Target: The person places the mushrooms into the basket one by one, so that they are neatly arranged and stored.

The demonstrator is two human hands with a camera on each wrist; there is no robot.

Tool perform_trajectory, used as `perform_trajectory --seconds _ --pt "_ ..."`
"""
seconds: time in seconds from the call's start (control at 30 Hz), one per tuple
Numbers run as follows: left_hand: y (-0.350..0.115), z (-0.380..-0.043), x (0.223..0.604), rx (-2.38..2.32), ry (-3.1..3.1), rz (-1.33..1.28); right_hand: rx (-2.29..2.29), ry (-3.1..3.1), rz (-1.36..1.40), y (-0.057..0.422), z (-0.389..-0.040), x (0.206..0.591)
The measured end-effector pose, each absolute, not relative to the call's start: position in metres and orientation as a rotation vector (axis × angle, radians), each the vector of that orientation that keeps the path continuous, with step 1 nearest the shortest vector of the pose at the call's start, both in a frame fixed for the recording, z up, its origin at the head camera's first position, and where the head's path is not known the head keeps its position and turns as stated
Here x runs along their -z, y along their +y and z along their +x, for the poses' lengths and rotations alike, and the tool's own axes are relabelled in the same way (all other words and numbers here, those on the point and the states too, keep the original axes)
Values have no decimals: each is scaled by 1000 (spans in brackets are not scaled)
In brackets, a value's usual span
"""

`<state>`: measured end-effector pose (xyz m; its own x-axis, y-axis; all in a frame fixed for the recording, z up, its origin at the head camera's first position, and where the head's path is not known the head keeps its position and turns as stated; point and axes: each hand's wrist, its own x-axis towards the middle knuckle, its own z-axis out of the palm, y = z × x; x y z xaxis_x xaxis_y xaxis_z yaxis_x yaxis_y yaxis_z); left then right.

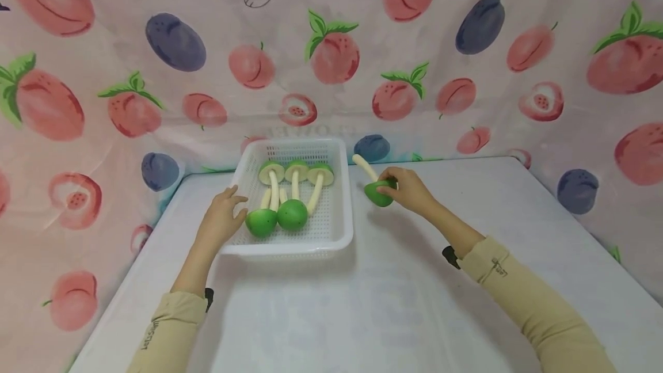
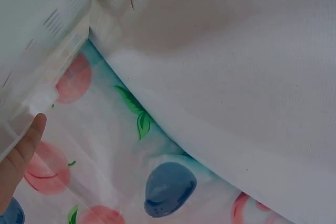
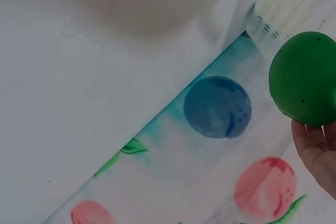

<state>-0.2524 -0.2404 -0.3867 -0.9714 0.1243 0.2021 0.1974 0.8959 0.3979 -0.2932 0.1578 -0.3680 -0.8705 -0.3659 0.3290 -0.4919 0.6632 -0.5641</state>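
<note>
My right hand [image 1: 411,190] pinches a toy mushroom [image 1: 379,193] by its green cap, just right of the white basket [image 1: 348,212]. Its pale stem points up and to the left. The right wrist view shows the round green cap [image 3: 303,77] large, with fingers [image 3: 315,153] against its lower side. At the basket's left rim my left hand [image 1: 220,219] rests with fingers loosely extended. One straight finger [image 2: 25,148] lies by the basket's wall [image 2: 37,30] in the left wrist view. Inside the basket are several more mushrooms: a back row [image 1: 297,171] and a front pair [image 1: 292,215].
A white table [image 1: 393,315] lies under the basket and both arms. Behind it hangs a pink curtain [image 1: 290,33] printed with peaches and blue fruit, meeting the table's back edge. Dark straps [image 1: 450,257] show at the wrists.
</note>
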Motion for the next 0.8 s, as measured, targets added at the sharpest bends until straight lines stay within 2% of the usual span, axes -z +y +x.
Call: perform_trajectory --seconds 0.8 --pt "-240 -250 386 602 -2876 -255 -1118 -2625 719 128 -272 327"
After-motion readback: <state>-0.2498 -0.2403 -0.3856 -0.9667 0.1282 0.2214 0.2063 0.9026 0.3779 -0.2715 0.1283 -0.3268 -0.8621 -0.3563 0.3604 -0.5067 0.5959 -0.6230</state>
